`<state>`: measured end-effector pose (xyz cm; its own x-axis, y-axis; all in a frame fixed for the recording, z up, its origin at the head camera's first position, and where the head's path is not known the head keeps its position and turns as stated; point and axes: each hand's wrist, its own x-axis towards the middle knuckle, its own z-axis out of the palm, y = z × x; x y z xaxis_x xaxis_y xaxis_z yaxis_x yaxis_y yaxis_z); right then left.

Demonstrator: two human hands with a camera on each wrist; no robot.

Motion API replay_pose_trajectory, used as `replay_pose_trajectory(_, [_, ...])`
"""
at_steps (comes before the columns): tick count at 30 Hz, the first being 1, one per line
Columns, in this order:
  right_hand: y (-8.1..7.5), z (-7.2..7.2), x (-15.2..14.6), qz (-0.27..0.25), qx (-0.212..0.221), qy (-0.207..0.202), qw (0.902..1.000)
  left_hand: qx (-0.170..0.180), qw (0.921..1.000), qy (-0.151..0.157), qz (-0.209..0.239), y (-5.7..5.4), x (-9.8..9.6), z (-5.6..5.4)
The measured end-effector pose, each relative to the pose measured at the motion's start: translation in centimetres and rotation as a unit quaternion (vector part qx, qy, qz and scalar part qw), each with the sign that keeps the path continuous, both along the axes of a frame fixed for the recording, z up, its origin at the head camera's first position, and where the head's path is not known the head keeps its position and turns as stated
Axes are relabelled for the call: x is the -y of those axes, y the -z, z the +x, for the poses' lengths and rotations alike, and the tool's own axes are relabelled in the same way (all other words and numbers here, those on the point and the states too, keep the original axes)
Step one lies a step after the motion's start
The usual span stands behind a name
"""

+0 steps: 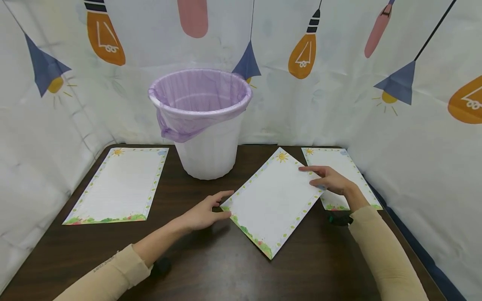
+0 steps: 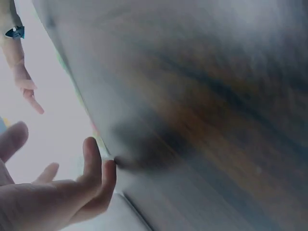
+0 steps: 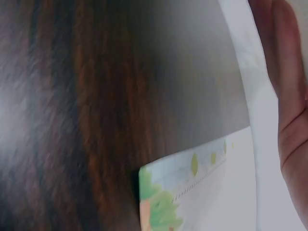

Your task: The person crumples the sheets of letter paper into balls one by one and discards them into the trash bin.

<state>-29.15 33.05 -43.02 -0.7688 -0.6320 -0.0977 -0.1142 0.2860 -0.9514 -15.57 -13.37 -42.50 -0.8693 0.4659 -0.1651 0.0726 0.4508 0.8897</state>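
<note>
A white sheet of paper with a printed border of sun, leaves and grass lies turned at an angle in the middle of the table. My left hand is at its left corner, index finger and thumb spread on either side of that corner. In the left wrist view the left hand's fingers are loosely bent and apart. Over the sheet's upper right edge, my right hand extends its index finger and thumb. Only part of the right hand shows in the right wrist view, its fingers fairly straight.
A white bin with a purple liner stands at the back. One similar sheet lies at left on the dark table; another sheet lies at right, partly under the right hand and the angled sheet. A patterned curtain encloses the table.
</note>
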Motion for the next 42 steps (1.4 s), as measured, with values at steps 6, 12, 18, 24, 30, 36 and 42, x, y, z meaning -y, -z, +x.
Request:
replay_pose_trajectory(6, [0.3,0.5,-1.1,-0.044,-0.01,0.023,0.9987,0.055,0.9969,-0.019,0.053,-0.4,-0.4,0.1])
replay_pose_trajectory(12, [0.6,1.0,-1.2,-0.078,-0.006,0.048,0.9957,0.121,0.9818,-0.017,0.146,-0.5,-1.1,0.1])
replay_pose_trajectory(18, [1.4,1.4,-0.9,-0.093,0.008,0.047,0.9945,0.097,0.9739,-0.065,0.194,-0.3,-2.0,0.0])
replay_pose_trajectory(24, [1.2,2.2,-0.1,-0.1,0.001,0.049,0.9938,0.093,0.9585,-0.136,0.233,-0.1,-2.7,-0.2])
replay_pose_trajectory(30, [0.4,3.0,2.0,-0.096,-0.057,0.053,0.9923,0.062,0.952,-0.203,0.221,-0.5,-2.7,-0.8])
replay_pose_trajectory(36, [-0.4,4.1,3.8,-0.066,-0.056,0.064,0.9942,0.032,0.9526,-0.204,0.223,-0.9,-2.3,-1.0])
replay_pose_trajectory(42, [-0.7,4.9,5.0,-0.079,-0.062,0.074,0.9922,0.029,0.9528,-0.203,0.224,-0.7,-2.1,-0.9])
